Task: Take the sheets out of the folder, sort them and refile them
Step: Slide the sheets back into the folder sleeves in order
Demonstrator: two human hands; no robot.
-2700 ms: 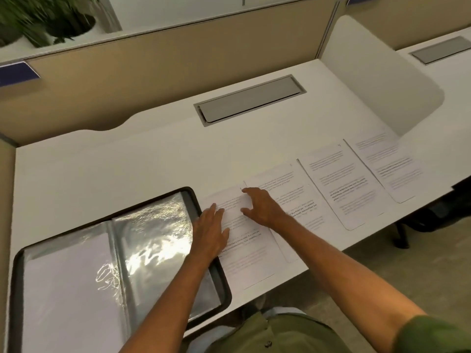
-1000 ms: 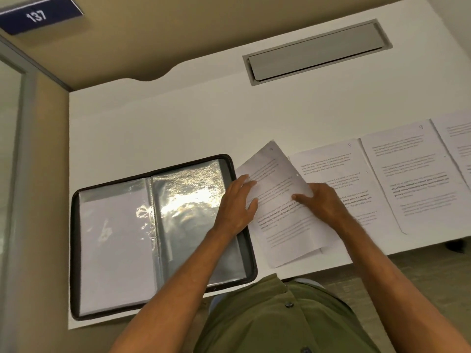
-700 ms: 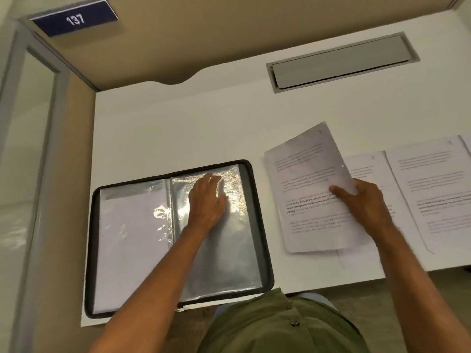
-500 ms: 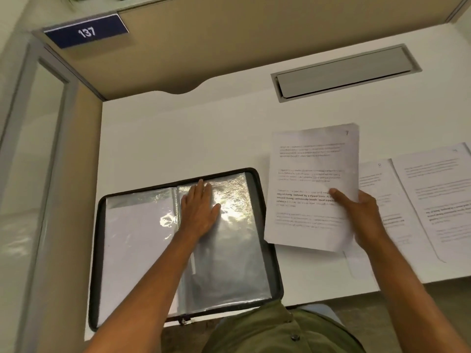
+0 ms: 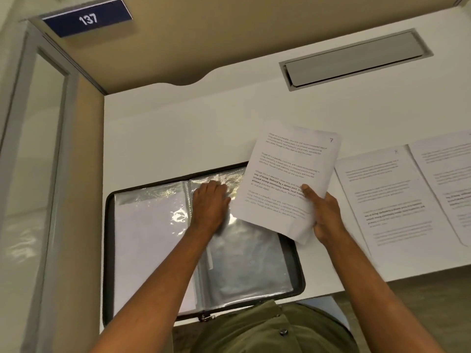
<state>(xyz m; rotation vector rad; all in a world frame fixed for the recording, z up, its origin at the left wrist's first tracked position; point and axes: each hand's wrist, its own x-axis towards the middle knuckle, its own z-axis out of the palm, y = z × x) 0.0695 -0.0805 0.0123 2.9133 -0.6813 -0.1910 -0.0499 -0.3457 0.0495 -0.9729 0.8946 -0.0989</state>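
Paper grip: right hand pinches the printed sheet at its lower right edge, thumb on the printed face, fingers behind; the hold is narrow and closed on the sheet.
Sheet position: held clear of the desk, tilted, its lower left corner hanging over the right half of the folder. A handwritten 7 shows at its top right corner.
Left hand: left hand rests flat on the clear sleeve near the spine, fingers fairly straight, holding nothing.
Folder: black-edged display book, lying open at the near left of the desk. The left-hand pocket holds a white sheet; the right-hand sleeve looks unfilled, though glare hides part of it.
Remaining sheets: two more printed pages lie flat on the desk to the right, side by side and overlapping slightly.
Handling judgement: sheet is light and limp; held from one edge it bows and may crease or catch on the sleeve mouth. Sleeve plastic is thin, slippery and glossy, liable to cling shut.
Where to take hold: judged best near the trailing edge, feeding the leading edge in squarely while the other hand parts the sleeve opening.
Step in hand: refiling appears under way, with this page apparently next.
Surroundings: grey cable hatch set in the desk; blue plate reading 137 on the partition.
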